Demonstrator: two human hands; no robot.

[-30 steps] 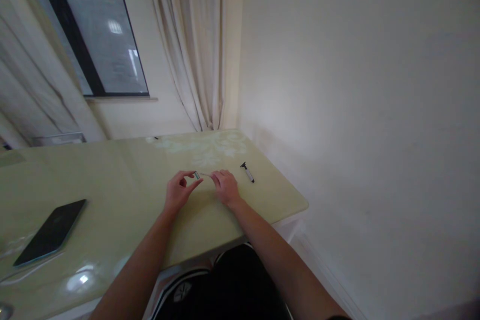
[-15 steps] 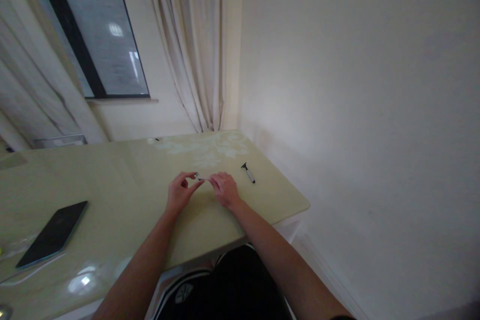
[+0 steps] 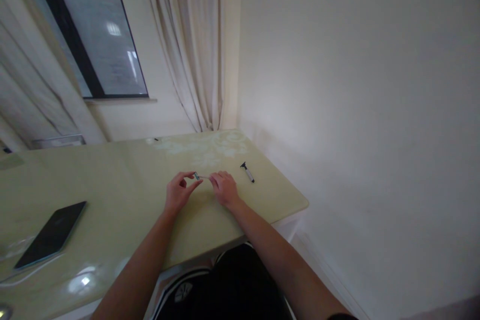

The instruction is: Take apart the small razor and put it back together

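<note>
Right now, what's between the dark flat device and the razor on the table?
The head view shows the left hand pinching a small piece, then the right hand holding a thin pale stick.

Black clothing (image 3: 240,285), white stripes (image 3: 195,272), 1 pale emblem (image 3: 183,292).

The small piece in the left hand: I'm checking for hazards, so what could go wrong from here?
The left hand pinches the small piece by its ends, above the table, so it might slip and drop.
The right hand holds a thin stick with its end at or close to the piece; a slip could poke the left hand.
</note>
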